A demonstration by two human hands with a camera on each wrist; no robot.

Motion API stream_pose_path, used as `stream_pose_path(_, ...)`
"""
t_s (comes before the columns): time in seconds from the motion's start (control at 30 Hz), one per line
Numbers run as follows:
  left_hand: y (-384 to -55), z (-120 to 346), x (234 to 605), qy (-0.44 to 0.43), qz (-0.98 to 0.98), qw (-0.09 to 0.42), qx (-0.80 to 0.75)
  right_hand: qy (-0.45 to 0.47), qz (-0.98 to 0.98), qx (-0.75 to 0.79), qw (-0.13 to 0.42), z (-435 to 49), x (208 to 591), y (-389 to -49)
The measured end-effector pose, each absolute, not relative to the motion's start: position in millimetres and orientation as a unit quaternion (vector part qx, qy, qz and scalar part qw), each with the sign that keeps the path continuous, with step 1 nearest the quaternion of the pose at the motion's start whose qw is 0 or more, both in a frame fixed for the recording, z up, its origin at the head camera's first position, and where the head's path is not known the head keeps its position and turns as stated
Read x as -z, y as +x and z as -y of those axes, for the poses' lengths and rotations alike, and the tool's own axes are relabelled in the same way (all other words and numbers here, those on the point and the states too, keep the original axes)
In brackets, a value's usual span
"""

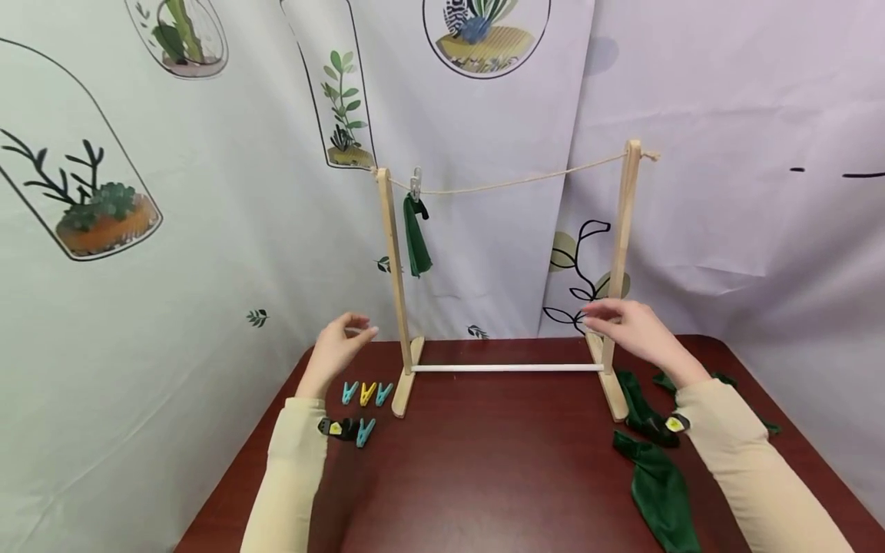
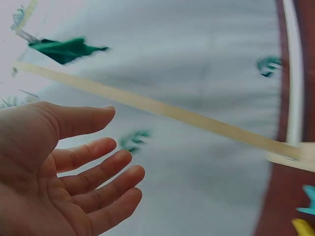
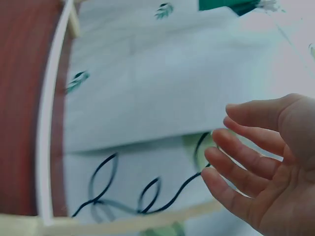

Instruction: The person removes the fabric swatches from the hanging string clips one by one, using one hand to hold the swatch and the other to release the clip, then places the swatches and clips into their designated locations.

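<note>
My left hand is raised beside the rack's left post, fingers loosely bent around nothing. In the left wrist view its palm shows bare. My right hand hovers before the right post, also holding nothing, its fingers slightly curved in the right wrist view. From the rope between the posts, a green cloth piece hangs near the left end under a clear clothespin. Below the left hand lie blue clothespins and a yellow clothespin.
Several dark green cloth pieces lie at the table's right, the nearest in front of the rack's right foot. A white bar joins the two feet low down. Behind the table hangs a plant-printed curtain.
</note>
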State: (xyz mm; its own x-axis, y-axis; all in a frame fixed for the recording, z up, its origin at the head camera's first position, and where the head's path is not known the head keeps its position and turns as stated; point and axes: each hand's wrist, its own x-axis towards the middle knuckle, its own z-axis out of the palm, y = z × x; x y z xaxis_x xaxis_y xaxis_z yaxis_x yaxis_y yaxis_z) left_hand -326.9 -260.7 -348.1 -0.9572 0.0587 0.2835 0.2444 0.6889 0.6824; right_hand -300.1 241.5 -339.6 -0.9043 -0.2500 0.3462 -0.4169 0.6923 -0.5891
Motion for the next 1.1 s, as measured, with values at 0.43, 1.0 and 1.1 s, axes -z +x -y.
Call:
stream_pose_path(0.43, -338, 229, 257, -0.153, 0.883, 0.228, 0.380, 0.194, 0.892, -0.374, 0.165, -190, 277, -334)
stream_pose_path(1.0, -362, 187, 194, -0.189, 0.852, 0.300, 0.386, 0.203, 0.866, -0.434, 0.145, -128, 230, -373)
stream_pose_path(1.1, -366, 175, 187, -0.191, 0.851, 0.297, 0.389, 0.196, 0.861, -0.446, 0.143, -121, 224, -379)
